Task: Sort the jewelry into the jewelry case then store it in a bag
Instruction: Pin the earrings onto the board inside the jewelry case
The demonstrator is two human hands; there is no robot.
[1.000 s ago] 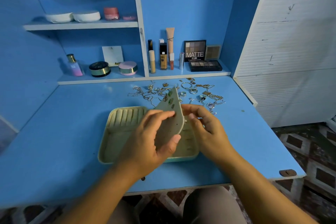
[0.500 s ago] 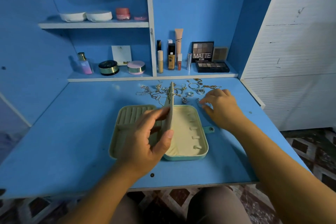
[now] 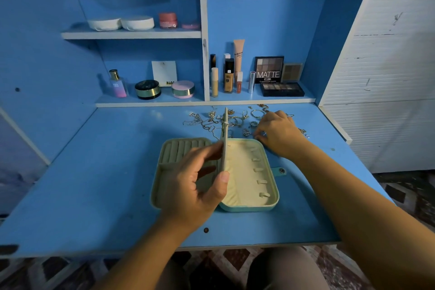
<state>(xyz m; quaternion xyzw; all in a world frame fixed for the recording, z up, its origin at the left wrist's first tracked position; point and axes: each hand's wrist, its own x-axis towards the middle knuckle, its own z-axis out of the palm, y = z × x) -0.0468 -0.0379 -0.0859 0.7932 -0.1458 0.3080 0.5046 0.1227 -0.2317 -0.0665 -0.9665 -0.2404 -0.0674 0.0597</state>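
White card (image 3: 164, 73) on shelf, 11 o'clock of case, reads "NUD", rest hidden behind pink jar (image 3: 183, 89). Left hand (image 3: 195, 186) pinches upright flap (image 3: 225, 139) of open jewelry case (image 3: 242, 183), table (image 3: 94, 183) centre. Jewelry (image 3: 207, 122) heaped at 12 o'clock. Palette (image 3: 269, 69) at 1 o'clock reads "MATTE". Right hand (image 3: 280, 134) on heap, fingertips hidden; grasp unclear.
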